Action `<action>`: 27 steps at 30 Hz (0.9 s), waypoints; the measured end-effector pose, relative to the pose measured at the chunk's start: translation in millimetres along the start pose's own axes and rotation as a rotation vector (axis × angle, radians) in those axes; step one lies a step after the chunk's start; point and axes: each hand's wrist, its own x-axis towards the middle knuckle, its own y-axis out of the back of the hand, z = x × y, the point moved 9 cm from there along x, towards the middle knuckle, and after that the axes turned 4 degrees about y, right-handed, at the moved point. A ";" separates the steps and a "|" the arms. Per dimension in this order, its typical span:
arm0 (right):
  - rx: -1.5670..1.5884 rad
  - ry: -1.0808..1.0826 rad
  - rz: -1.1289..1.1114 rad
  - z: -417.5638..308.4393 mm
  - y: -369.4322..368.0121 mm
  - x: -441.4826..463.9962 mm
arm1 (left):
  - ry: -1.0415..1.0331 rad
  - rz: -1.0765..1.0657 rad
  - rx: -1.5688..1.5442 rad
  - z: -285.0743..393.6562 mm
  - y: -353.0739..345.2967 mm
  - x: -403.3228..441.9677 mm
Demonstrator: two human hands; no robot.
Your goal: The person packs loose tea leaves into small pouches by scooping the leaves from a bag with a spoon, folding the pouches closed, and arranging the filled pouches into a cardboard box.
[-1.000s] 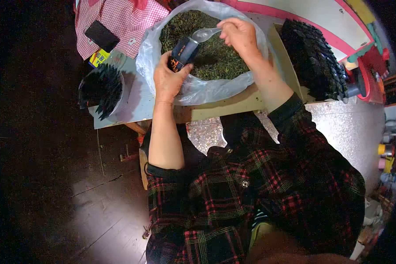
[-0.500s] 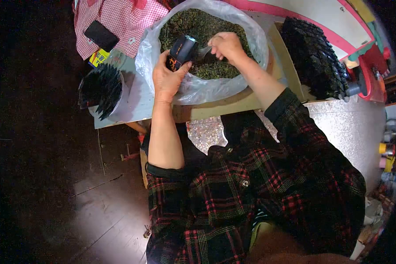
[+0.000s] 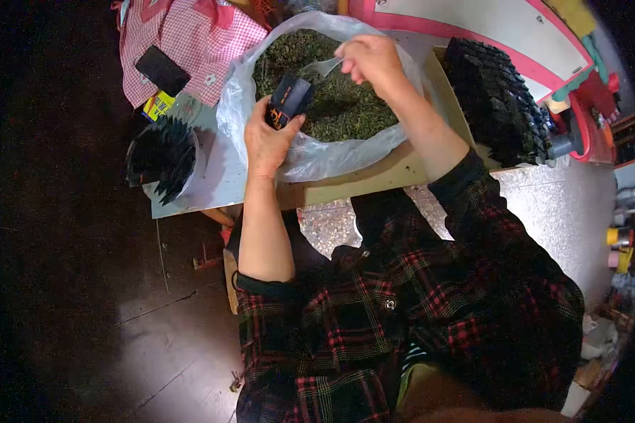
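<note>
My left hand (image 3: 267, 141) is closed around a small black packet (image 3: 286, 104) with orange print, its upper end tilted up and to the right. Pinched in my right hand (image 3: 374, 62) is a clear plastic spoon (image 3: 323, 67), which points left and down, above and to the right of the packet. Both hands are over a large clear plastic bag (image 3: 342, 156), rolled wide at the mouth. Loose dried green leaves (image 3: 360, 118) fill the bag. What the packet contains cannot be seen.
Left of the bag stands a tub of flat black packets (image 3: 164, 151). A phone (image 3: 162, 70) lies on a pink checked cloth (image 3: 215, 53). At the right, a box holds rows of black packets (image 3: 497, 99). The table's front edge (image 3: 381, 181) is close to my body.
My right hand has drawn the spoon up and away from the packet's top end. My left hand still grips the packet in nearly the same place. The view has shifted slightly.
</note>
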 end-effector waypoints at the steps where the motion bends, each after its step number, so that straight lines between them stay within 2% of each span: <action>1: -0.045 0.009 -0.047 -2.4 -11.3 -4.3 | 0.005 0.008 -0.009 -1.2 0.0 -0.2; 3: -0.217 0.212 -0.096 -23.8 -34.7 -20.3 | 0.004 -0.006 -0.024 -1.9 -2.0 -0.8; 4: -0.359 0.383 -0.111 -39.7 -43.4 -29.9 | -0.003 -0.015 -0.043 -0.6 -2.7 -0.7; 5: -0.358 0.383 -0.114 -40.5 -44.3 -31.3 | -0.001 -0.014 -0.042 -0.3 -2.3 -0.4; 7: -0.557 0.960 -0.033 -84.2 -51.5 -60.9 | 0.001 -0.003 -0.074 -0.1 -1.0 -0.5; 8: -0.453 0.880 0.037 -85.1 -39.3 -57.4 | 0.002 0.001 -0.077 0.5 -0.4 -1.3; 11: -0.318 0.459 0.194 -59.6 7.0 -38.8 | 0.024 0.032 -0.033 6.4 3.8 -4.5; 12: -0.321 0.464 0.194 -51.5 15.6 -36.5 | -0.010 0.040 -0.090 9.8 4.0 -4.1; 14: -0.289 0.207 0.151 9.6 31.1 -25.0 | -0.047 0.047 -0.149 13.2 2.8 -5.1; 15: -0.403 0.149 0.064 34.2 30.8 -21.7 | -0.100 0.069 -0.165 17.8 3.0 -5.8; 17: -0.758 0.196 -0.110 73.4 24.5 -22.9 | -0.154 0.094 -0.183 27.8 3.1 -9.1; 19: -0.737 0.168 -0.185 56.9 14.3 -32.6 | -0.167 0.109 -0.208 35.8 2.4 -14.4; 21: -0.673 0.597 0.055 -9.6 7.5 -45.2 | -0.180 0.102 -0.183 37.3 -1.2 -15.4; 22: -0.596 0.607 0.055 -34.8 -0.4 -51.8 | -0.196 0.094 -0.160 38.1 -4.0 -15.8; 24: -0.418 0.658 -0.010 -65.9 -20.6 -59.7 | -0.240 0.122 -0.113 40.9 -6.0 -16.3; 25: -0.423 0.830 -0.060 -80.8 -33.2 -65.8 | -0.283 0.154 -0.069 45.3 -4.9 -17.6; 27: -0.468 0.725 -0.253 -72.6 -57.8 -66.3 | -0.278 0.132 -0.078 46.3 -6.6 -17.4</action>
